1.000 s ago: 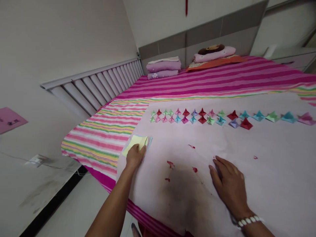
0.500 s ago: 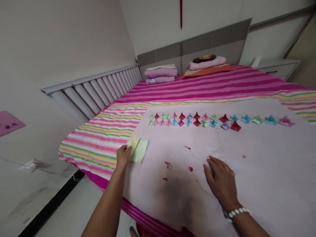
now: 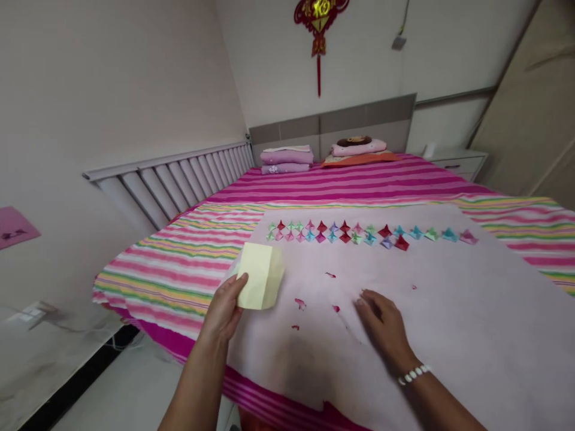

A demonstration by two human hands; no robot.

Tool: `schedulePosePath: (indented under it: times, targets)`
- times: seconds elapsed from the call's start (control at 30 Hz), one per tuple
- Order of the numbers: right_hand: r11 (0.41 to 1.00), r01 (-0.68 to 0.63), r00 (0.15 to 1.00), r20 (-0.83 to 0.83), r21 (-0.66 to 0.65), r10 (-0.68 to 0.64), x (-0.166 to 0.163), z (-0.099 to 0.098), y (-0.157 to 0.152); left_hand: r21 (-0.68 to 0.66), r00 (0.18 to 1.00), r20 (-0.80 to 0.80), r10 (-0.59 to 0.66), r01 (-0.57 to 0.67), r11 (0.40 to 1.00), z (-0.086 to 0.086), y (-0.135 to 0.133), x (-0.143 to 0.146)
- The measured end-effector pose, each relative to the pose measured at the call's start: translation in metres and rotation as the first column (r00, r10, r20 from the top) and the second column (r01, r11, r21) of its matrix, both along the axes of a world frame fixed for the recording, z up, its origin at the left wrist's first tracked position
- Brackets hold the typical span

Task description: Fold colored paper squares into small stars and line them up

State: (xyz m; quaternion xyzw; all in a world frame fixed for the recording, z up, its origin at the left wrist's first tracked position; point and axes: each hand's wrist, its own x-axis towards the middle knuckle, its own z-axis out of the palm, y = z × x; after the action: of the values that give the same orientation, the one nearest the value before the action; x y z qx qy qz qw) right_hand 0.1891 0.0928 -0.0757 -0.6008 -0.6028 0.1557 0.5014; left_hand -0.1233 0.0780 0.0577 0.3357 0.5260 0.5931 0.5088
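Observation:
My left hand [image 3: 223,310] pinches a pale yellow paper square [image 3: 260,275] by its lower left corner and holds it lifted above the pale pink sheet [image 3: 449,311]. My right hand [image 3: 381,320] rests flat on that sheet, fingers stretched out, with a white bead bracelet at the wrist. Two rows of small folded paper shapes [image 3: 359,233] in red, green, blue and pink lie in a line farther up the sheet. Small red paper scraps [image 3: 300,303] lie between my hands.
The pink sheet lies over a bed with a striped pink and multicoloured cover [image 3: 188,251]. Folded bedding [image 3: 286,158] and a pillow [image 3: 360,146] sit at the headboard. A slatted rail [image 3: 171,179] runs along the left wall. A nightstand [image 3: 458,161] stands at the back right.
My left hand has picked one yellow sheet off the stack and raised it, moving slightly right. My right hand stays flat on the sheet. The camera has tilted upward.

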Motion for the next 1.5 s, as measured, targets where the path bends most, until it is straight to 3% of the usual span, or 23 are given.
schedulePosePath:
  times: [0.1, 0.2, 0.3, 0.4, 0.5, 0.6, 0.67, 0.73, 0.8, 0.87, 0.93, 1.0, 1.07, 1.13, 1.2, 1.4, 1.5]
  targets:
    - [0.990, -0.116, 0.957, -0.274, -0.078, 0.090, -0.013, 0.032, -0.020, 0.008, 0.994, 0.065, -0.090, 0.089, 0.996, -0.005, -0.009, 0.031]
    - [0.941, -0.319, 0.837, -0.501, -0.116, 0.222, -0.028, 0.060, -0.040, 0.014, 0.971, 0.018, -0.239, 0.239, 0.971, -0.008, -0.018, 0.062]
    - [0.886, -0.446, 0.675, -0.696, -0.122, 0.244, -0.035, 0.075, -0.053, 0.018, 0.899, -0.160, -0.408, 0.416, 0.909, -0.009, -0.028, 0.090]
    - [0.880, -0.468, 0.582, -0.777, -0.080, 0.239, -0.032, 0.079, -0.061, 0.064, 0.746, -0.415, -0.520, 0.595, 0.801, -0.008, -0.040, 0.110]
    - [0.880, -0.472, 0.524, -0.818, -0.046, 0.239, -0.024, 0.078, -0.068, 0.091, 0.611, -0.597, -0.520, 0.695, 0.713, -0.006, -0.048, 0.122]
    - [0.887, -0.459, 0.519, -0.824, -0.045, 0.226, -0.016, 0.076, -0.077, 0.095, 0.531, -0.705, -0.471, 0.729, 0.678, -0.007, -0.051, 0.129]
    - [0.909, -0.412, 0.544, -0.819, -0.072, 0.182, -0.013, 0.075, -0.082, 0.118, 0.510, -0.756, -0.410, 0.723, 0.681, -0.010, -0.052, 0.131]
    - [0.931, -0.352, 0.548, -0.828, -0.097, 0.121, -0.010, 0.074, -0.085, 0.195, 0.564, -0.771, -0.295, 0.651, 0.733, -0.015, -0.053, 0.134]
    - [0.947, -0.306, 0.518, -0.852, -0.103, 0.074, -0.009, 0.074, -0.089, 0.305, 0.672, -0.727, -0.142, 0.502, 0.809, -0.022, -0.055, 0.136]
    - [0.961, -0.260, 0.480, -0.876, -0.095, 0.043, -0.007, 0.076, -0.091, 0.340, 0.786, -0.615, -0.069, 0.342, 0.876, -0.029, -0.058, 0.138]
    - [0.971, -0.225, 0.442, -0.897, -0.082, 0.027, -0.006, 0.078, -0.093, 0.247, 0.903, -0.406, -0.141, 0.257, 0.934, -0.035, -0.059, 0.142]
    - [0.975, -0.212, 0.406, -0.914, -0.071, 0.022, -0.006, 0.081, -0.095, 0.097, 0.957, -0.102, -0.271, 0.281, 0.955, -0.039, -0.060, 0.146]
    - [0.973, -0.221, 0.373, -0.927, -0.061, 0.027, -0.007, 0.083, -0.098, 0.014, 0.908, 0.156, -0.389, 0.391, 0.920, -0.042, -0.062, 0.151]
    - [0.968, -0.246, 0.356, -0.933, -0.045, 0.047, -0.007, 0.085, -0.101, 0.001, 0.839, 0.276, -0.468, 0.487, 0.873, -0.044, -0.063, 0.156]
    - [0.964, -0.262, 0.360, -0.930, -0.032, 0.067, -0.005, 0.087, -0.104, 0.013, 0.820, 0.288, -0.494, 0.513, 0.859, -0.045, -0.065, 0.158]
    - [0.974, -0.210, 0.463, -0.886, -0.079, 0.028, 0.007, 0.090, -0.117, 0.044, 0.868, 0.195, -0.456, 0.457, 0.888, -0.037, -0.065, 0.154]
    - [0.970, -0.230, 0.473, -0.880, -0.081, 0.038, 0.008, 0.093, -0.122, 0.085, 0.870, 0.249, -0.425, 0.418, 0.905, -0.031, -0.065, 0.155]
